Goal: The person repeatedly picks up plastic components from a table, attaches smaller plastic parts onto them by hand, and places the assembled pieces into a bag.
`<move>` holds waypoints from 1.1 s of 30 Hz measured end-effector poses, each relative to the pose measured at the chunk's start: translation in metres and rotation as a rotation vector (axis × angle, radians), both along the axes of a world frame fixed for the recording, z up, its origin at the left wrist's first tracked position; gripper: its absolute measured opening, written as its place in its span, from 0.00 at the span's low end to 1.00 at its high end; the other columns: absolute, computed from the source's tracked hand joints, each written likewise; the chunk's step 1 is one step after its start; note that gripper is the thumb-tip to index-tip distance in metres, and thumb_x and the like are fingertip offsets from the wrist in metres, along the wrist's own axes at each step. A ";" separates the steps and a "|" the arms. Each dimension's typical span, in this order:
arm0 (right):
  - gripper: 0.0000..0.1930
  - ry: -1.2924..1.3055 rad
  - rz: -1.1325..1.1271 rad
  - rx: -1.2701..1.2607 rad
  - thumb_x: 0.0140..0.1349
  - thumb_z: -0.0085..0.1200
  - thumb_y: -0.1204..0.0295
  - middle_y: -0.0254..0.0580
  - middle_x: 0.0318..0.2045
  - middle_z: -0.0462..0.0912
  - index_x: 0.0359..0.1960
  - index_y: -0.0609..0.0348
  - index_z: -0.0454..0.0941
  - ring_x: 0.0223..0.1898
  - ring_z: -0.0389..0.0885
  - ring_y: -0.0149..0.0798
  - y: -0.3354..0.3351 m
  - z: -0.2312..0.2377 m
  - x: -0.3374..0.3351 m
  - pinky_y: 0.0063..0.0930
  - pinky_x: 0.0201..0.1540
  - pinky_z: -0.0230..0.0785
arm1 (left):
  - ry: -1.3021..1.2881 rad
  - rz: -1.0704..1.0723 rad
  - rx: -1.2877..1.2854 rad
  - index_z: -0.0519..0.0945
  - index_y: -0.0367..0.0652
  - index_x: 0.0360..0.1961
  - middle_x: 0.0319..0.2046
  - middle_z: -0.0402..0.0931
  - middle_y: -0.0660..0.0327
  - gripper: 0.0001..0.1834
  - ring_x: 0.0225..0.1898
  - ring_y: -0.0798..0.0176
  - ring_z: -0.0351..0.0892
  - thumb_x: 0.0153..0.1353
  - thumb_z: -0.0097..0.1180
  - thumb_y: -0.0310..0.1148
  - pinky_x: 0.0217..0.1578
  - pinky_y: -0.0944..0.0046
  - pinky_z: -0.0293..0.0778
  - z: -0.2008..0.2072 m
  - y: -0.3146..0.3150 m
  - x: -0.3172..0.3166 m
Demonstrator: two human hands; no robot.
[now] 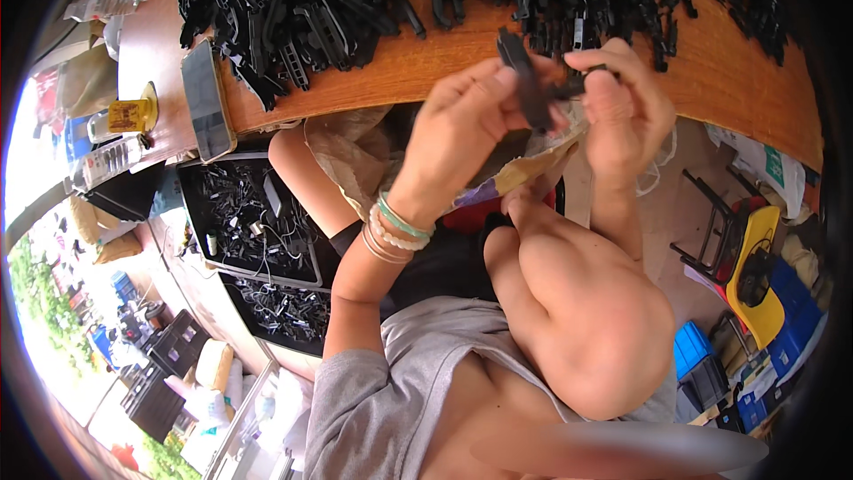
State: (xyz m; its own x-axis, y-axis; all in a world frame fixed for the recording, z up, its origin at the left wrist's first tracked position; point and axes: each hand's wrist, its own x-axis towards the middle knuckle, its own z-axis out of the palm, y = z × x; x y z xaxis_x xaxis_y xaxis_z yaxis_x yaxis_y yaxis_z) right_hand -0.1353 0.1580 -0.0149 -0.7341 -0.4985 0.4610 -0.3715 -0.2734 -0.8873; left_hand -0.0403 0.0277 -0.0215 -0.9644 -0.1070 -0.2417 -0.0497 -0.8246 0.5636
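Note:
My left hand (pixel 462 129) is closed on a long black plastic part (pixel 526 80), held tilted above the table's front edge. Close beside it, my right hand (pixel 626 111) pinches a smaller black plastic piece (pixel 573 87), whose left end reaches toward the long part. Blur hides whether the two pieces touch. Behind both hands, a heap of similar black plastic parts (pixel 355 4) covers the far side of the wooden table (pixel 400 67). An open sack (pixel 355 147) hangs below the hands, at my lap.
A phone (pixel 206 98) lies on the table's left end, near a yellow box (pixel 129 116). Black trays of small black parts (pixel 253 213) stand at lower left. To the right are a yellow chair (pixel 755 280) and a blue crate (pixel 696 351) on the floor.

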 end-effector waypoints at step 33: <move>0.16 0.195 -0.029 0.212 0.49 0.65 0.71 0.41 0.32 0.82 0.39 0.63 0.78 0.31 0.79 0.36 0.010 -0.021 0.010 0.23 0.32 0.68 | 0.156 0.109 -1.451 0.77 0.35 0.42 0.28 0.79 0.51 0.18 0.26 0.51 0.80 0.48 0.65 0.25 0.25 0.60 0.74 0.012 -0.005 0.018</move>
